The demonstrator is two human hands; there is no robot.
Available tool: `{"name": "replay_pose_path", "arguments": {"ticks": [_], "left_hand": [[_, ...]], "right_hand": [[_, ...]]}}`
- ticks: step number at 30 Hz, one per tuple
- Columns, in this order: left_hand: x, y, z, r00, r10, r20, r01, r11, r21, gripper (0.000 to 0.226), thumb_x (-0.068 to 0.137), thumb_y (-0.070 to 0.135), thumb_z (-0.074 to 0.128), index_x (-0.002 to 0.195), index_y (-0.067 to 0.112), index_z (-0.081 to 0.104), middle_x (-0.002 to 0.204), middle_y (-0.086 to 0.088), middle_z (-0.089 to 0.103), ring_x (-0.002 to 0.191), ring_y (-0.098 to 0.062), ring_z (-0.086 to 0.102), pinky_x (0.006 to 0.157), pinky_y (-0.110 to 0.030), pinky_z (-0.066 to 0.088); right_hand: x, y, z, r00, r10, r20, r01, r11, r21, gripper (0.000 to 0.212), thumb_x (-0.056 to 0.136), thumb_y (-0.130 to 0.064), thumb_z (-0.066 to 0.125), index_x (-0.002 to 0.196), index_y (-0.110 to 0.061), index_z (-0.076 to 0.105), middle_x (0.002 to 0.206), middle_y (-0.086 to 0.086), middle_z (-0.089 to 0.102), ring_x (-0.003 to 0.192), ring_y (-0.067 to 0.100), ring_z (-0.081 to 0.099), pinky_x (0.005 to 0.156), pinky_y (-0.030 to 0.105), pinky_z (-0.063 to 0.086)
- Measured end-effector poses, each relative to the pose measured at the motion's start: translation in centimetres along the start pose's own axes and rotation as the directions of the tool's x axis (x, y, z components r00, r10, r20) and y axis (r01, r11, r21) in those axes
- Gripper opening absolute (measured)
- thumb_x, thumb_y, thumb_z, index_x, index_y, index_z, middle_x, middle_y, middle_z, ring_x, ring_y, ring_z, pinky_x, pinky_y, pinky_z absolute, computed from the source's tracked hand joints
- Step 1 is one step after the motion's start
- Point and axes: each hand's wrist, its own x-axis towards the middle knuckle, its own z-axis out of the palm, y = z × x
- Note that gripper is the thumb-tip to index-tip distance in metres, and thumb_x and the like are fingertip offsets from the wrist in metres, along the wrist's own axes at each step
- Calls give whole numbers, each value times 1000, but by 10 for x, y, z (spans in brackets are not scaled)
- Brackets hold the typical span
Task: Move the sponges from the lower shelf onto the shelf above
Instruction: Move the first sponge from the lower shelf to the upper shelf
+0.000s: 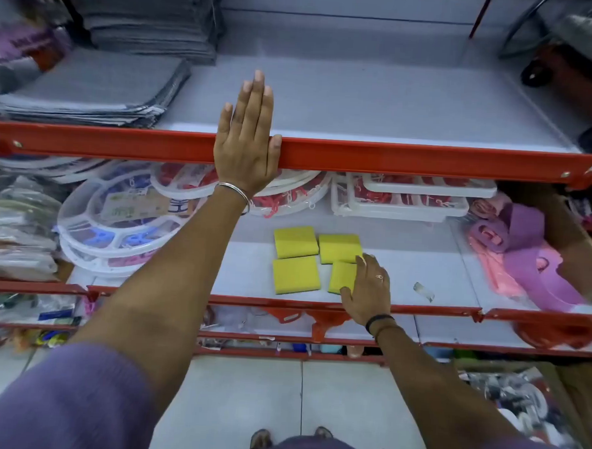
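Observation:
Several yellow sponges lie in a square group on the lower shelf (405,264): one at the back left (295,241), one at the back right (339,248), one at the front left (295,274). My right hand (366,290) covers the right part of the front right sponge (342,276), thumb at its front edge and fingers curled over its far edge. My left hand (246,136) rests flat, fingers together, on the red front rail of the upper shelf (380,101), reaching onto its pale surface.
Grey folded cloths (99,83) fill the upper shelf's left end; a red wheeled item (577,67) stands at its right. On the lower shelf, round plastic trays (116,228) sit left, white trays (409,199) behind, purple and pink items (522,256) right.

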Motion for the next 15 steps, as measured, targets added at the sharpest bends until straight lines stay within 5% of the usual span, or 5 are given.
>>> {"name": "replay_pose_path", "arguments": {"ticks": [4, 8, 15], "left_hand": [[2, 1, 1, 1000, -5, -26, 6, 999, 40, 57, 93, 33, 23, 140, 2, 33, 143, -18, 42, 136, -25, 28, 118, -31, 0], [0, 0, 2, 1000, 10, -7, -9, 998, 58, 57, 94, 34, 22, 140, 2, 33, 144, -17, 42, 137, -24, 27, 118, -31, 0], [2, 1, -2, 1000, -14, 19, 13, 999, 43, 57, 94, 34, 22, 142, 3, 30, 146, -16, 39, 138, -23, 27, 117, -32, 4]], "right_hand": [[10, 6, -2, 975, 115, 188, -107, 993, -47, 79, 76, -34, 61, 142, -6, 28, 145, 15, 37, 136, 31, 34, 115, 46, 23], [19, 3, -10, 963, 113, 245, -99, 993, -70, 71, 69, -33, 68, 131, -10, 42, 126, 14, 48, 120, 33, 45, 102, 42, 36], [21, -13, -61, 951, 130, 281, -112, 991, -78, 84, 69, -49, 73, 131, -4, 39, 131, 17, 45, 123, 35, 43, 101, 43, 40]]}}
